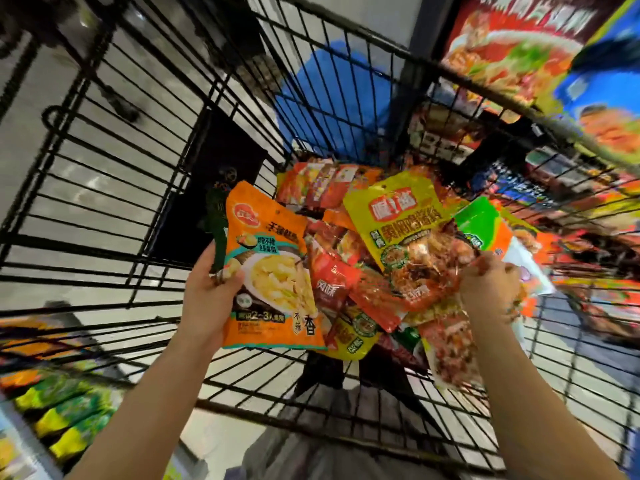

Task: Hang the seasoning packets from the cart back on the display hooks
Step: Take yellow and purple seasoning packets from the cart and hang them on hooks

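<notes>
Two hands over cart (104,188); L (207,292) w/ orange packet (270,271); R (488,285) w/ yellow packet (405,230)

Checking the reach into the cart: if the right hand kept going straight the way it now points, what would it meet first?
Likely the yellow packet, whose lower edge the right hand already grips; beyond it lies the packet pile, then the cart wall. Depth is unclear.
</notes>
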### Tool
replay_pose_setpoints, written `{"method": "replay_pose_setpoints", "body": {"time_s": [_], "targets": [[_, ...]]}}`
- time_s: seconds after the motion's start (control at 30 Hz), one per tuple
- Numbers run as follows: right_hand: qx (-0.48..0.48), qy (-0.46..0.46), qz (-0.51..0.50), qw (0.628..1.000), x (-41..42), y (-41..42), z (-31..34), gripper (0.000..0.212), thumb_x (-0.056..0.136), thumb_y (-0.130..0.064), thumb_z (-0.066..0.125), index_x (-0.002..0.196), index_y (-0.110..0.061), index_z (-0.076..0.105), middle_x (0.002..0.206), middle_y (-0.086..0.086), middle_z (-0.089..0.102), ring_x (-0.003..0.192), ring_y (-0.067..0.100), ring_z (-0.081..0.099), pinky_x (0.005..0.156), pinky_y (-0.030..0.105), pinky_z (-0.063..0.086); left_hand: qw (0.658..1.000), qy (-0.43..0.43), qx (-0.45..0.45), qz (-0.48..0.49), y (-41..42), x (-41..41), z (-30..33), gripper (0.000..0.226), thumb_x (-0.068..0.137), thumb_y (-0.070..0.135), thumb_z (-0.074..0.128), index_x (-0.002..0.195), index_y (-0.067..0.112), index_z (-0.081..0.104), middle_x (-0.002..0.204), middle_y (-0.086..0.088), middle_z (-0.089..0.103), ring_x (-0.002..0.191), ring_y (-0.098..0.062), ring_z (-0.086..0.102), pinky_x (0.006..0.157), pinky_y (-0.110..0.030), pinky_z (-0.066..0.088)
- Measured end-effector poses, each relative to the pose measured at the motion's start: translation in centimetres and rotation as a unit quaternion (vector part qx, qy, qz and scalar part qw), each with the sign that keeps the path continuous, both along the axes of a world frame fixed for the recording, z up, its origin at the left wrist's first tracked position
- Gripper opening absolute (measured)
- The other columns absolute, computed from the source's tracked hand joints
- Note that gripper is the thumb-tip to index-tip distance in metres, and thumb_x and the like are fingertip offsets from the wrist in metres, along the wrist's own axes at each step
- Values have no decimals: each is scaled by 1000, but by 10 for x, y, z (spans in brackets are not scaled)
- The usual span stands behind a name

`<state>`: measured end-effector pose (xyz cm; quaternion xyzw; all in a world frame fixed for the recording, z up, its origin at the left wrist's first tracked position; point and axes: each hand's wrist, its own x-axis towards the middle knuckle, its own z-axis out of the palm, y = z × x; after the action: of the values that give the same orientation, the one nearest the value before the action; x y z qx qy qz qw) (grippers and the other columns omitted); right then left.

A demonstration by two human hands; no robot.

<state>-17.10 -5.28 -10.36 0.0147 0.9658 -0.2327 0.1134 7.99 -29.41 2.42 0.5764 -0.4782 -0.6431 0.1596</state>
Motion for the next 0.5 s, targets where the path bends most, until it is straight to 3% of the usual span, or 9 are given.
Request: {"method": "replay_pose_setpoints", "body": {"time_s": [0.07,0.1,0.17,0.23,0.27,0.33,0.4,0.5], "targets": [[24,82,71,994,14,-12,-3,46,77,-27,65,116,-2,66,119,35,56,107,50,55,86,52,47,1000,0,-7,-3,0,1,0,51,93,-9,53,131,25,56,99,4,74,84,-15,72,60,-27,59],[34,80,131,988,21,-25,-3,50,78,-24,72,123,-4,62,128,34,52,117,49,51,92,54,46,1000,4,-11,-9,0,2,1,50,93,-9,53,129,26,57,99,5,74,85,-15,73,61,-27,59],[59,-32,241,968,38,-54,-3,70,85,-37,72,145,-14,43,153,26,29,141,45,27,110,59,30,1000,8,-22,-21,0,2,0,48,94,-10,51,121,30,59,95,7,75,84,-13,73,61,-26,58],[99,-143,285,943,50,-75,-10,86,87,-49,67,154,-26,20,163,16,5,149,40,4,115,61,15,999,7,-31,-29,1,1,0,48,95,-9,50,121,30,60,97,8,75,87,-12,73,62,-26,59],[109,-167,294,935,53,-79,-19,87,87,-51,66,155,-28,16,163,14,3,149,40,3,114,62,15,999,8,-39,-33,2,1,0,47,95,-8,50,125,27,59,100,8,75,90,-13,73,65,-27,60],[126,-151,308,931,52,-76,-24,80,91,-46,64,154,-26,19,162,15,13,148,40,12,115,60,24,997,14,-62,-48,4,-1,1,50,96,-6,51,136,23,54,107,9,73,97,-13,72,71,-28,61],[138,-91,336,927,46,-65,-20,61,97,-27,59,150,-20,31,153,16,35,140,38,34,110,52,36,995,20,-76,-65,8,-5,1,52,97,-5,51,139,25,51,109,12,73,99,-11,71,74,-27,60],[104,-58,318,940,34,-45,-1,40,98,-9,50,137,-16,51,116,19,65,103,39,62,81,45,51,994,40,-71,-71,15,-12,-2,51,96,-4,52,132,31,53,111,11,73,102,-13,70,76,-28,60]]}}
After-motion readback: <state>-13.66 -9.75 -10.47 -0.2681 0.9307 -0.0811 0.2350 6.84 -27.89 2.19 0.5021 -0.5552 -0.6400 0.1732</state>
